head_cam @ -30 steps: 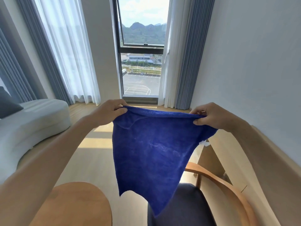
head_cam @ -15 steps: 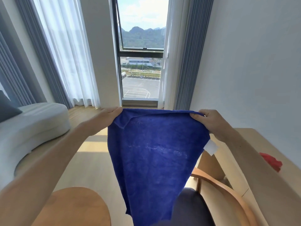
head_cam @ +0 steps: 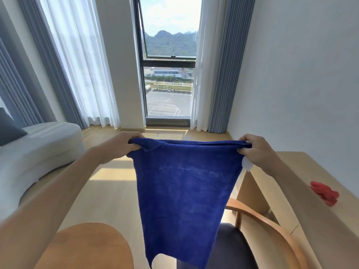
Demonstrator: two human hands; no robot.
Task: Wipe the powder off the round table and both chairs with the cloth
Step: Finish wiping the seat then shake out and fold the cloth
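Left hand (head_cam: 124,145) and right hand (head_cam: 256,150) each pinch a top corner of the blue cloth (head_cam: 184,191). It hangs spread, hiding part of the chair (head_cam: 258,228); the round table (head_cam: 87,247) is cut off at the frame's bottom.

left forearm (head_cam: 58,191): bare, no sleeve | right forearm (head_cam: 303,195): bare | hands: no gloves

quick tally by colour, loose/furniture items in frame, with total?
Blue: 1, cloth, held up by left hand and right hand
Red: 1, crumpled item on the desk
Wood: 3, round table, chair, desk
White: 1, sofa
Total: 6
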